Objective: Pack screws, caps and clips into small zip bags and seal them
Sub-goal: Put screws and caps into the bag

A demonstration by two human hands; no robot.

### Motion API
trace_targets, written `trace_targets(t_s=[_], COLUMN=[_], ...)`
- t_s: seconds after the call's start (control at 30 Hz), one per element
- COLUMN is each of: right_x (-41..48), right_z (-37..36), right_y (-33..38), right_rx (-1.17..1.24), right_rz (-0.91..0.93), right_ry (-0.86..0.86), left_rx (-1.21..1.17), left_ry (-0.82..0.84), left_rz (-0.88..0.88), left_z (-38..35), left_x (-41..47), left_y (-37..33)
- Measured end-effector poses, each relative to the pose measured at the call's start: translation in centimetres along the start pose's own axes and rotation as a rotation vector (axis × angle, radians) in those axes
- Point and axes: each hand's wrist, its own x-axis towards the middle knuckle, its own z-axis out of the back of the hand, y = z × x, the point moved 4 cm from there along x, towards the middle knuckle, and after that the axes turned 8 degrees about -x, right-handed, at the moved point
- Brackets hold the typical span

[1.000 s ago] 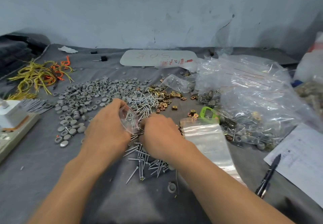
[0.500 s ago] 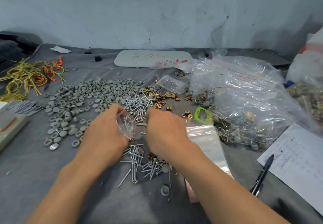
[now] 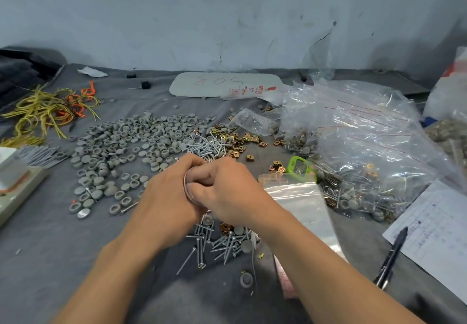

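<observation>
Gripping a small clear plastic zip bag (image 3: 186, 184) in the left hand (image 3: 166, 197), with only a thin rim of it showing between the two palms. Held close to the near heap of silver screws, grey caps and brass clips (image 3: 217, 240), probably so that each pick travels hardly at all. Pressing the curled fingers of the right hand (image 3: 227, 189) against the bag's mouth; cannot tell whether pinching parts or the bag's lip. Looks like filling, not yet sealing. Sorted by kind beyond the hands, seemingly for quick counting: round grey plastic caps (image 3: 121, 147) to the left, loose silver screws (image 3: 207, 147) in the middle, square brass-coloured clips (image 3: 235, 139) to the right. With a stack of flat empty zip bags (image 3: 298, 197) just beside the right wrist, likely ready for the next grab, and a big clear sack of finished packets (image 3: 366, 147) farther right, out of the way.
</observation>
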Motion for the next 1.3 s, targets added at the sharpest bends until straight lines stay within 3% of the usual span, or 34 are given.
trace_targets(t_s=[0.1,0.17,0.33,0.67,0.8,1.1,1.17,1.3], right_x=[0.1,-0.1,-0.9,-1.1,-1.1,-0.9,-0.7,-0.5], right_z=[1.0,1.5,-1.3,-1.8,-1.2,-1.3,-0.4,1.6], right_y=[-0.5,-1.2,-1.5,-0.2,-0.4,-0.8,-1.2,-1.3], right_rx=[0.208,0.099,-0.430,-0.662,-0.636,-0.624,-0.557,-0.198], right_rz=[-0.096,-0.157,-0.214,-0.144,-0.133,-0.155,-0.172,-0.109], right_ry=[-0.211,-0.300,0.151,0.218,0.153,0.195,0.092,-0.190], left_rx=[-0.044,-0.098,-0.083,-0.007,-0.011,0.029,0.039,0.063], left_ry=[-0.109,-0.230,-0.401,-0.329,-0.323,-0.314,-0.306,-0.197], left_rz=[0.049,0.094,0.140,0.140,0.136,0.101,0.096,0.081], left_z=[0.8,1.7,3.6,3.0,2.9,2.7,2.8,2.2], left_x=[0.1,0.2,0.5,0.2,0.2,0.3,0.3,0.2], left_y=[0.5,1.1,2.3,2.5,2.4,3.0,3.1,2.5])
